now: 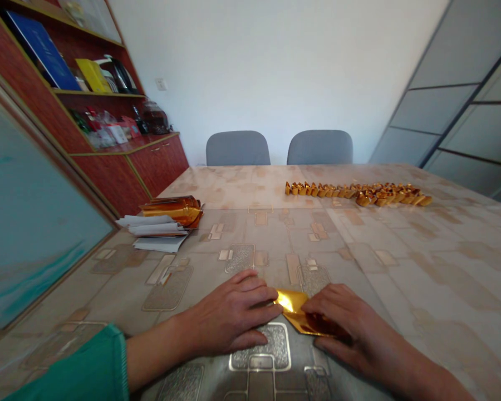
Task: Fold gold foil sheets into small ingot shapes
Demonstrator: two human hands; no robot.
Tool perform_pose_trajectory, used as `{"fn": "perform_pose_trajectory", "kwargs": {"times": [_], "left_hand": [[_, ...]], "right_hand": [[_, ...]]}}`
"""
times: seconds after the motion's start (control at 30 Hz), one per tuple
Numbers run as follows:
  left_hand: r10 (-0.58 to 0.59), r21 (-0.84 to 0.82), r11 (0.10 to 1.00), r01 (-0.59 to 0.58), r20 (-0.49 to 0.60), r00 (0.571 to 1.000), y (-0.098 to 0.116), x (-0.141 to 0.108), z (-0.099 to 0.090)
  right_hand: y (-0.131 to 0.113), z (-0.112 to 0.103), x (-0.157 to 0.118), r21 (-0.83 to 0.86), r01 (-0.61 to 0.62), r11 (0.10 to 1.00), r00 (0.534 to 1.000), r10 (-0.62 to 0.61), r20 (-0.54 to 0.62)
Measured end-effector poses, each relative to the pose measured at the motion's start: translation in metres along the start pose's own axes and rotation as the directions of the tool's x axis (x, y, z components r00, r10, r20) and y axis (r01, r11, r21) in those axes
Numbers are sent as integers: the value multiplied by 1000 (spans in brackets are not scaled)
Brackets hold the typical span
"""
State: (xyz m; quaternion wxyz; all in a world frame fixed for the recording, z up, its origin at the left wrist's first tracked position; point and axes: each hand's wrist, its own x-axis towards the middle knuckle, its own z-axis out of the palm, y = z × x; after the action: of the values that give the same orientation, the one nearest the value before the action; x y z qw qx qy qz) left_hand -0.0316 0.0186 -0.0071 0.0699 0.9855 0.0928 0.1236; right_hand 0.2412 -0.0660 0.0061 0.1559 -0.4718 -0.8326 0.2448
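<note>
Head view: looking forward and down along a long tabletop (404, 278) with a beige patterned cover, both forearms reaching in from the near edge.

Left hand: the left hand (229, 314) lies palm down on the cover, its fingers (254, 293) flat and close together, the tips touching the left edge of the foil.

Right hand: the right hand (348, 323) lies palm down over the far end of the foil, its fingers (323, 303) close together and covering that end. Whether they pinch the foil underneath is hidden, so I cannot tell.

Work in hand: a gold foil sheet (294, 309), creased into a flat, angular shape, lies on the cover between the two hands, touching both. Its shiny face catches the light; the part beneath the right hand does not show.

Gold pieces: a long row of small folded gold pieces (354, 194) runs across the far part of the tabletop, bunching up toward its right end.

Supplies: a bundle of gold and copper foil sheets (171, 210) rests against a stack of white paper slips (154, 234) near the left edge.

Rest: a green sleeve (75, 367) covers the left arm. Two grey chairs (237, 149) stand at the far side, below a red wooden cabinet (117, 181) with cluttered shelves, and frosted sliding panels (434, 106) fill the right.
</note>
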Motion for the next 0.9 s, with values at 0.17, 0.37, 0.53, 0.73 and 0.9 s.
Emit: {"fn": "perform_pose_trajectory", "kwargs": {"times": [0.17,0.37,0.53,0.73,0.9], "left_hand": [[-29,-50,998,30,16,999,-1,-2,1],[-57,-23,998,57,19,998,1,-2,1],[-63,-12,998,64,32,997,2,-3,-2],[-62,-78,995,63,16,998,-1,-4,2],[-68,-78,995,69,18,998,-1,-3,1]], "right_hand": [[4,0,-2,69,-66,995,998,66,13],[-4,-3,14,98,-25,995,998,19,57],[-10,0,20,-4,-74,997,996,74,39],[-1,-4,-1,-28,-54,998,999,54,5],[0,-7,4,-57,-44,997,999,42,-25]]}}
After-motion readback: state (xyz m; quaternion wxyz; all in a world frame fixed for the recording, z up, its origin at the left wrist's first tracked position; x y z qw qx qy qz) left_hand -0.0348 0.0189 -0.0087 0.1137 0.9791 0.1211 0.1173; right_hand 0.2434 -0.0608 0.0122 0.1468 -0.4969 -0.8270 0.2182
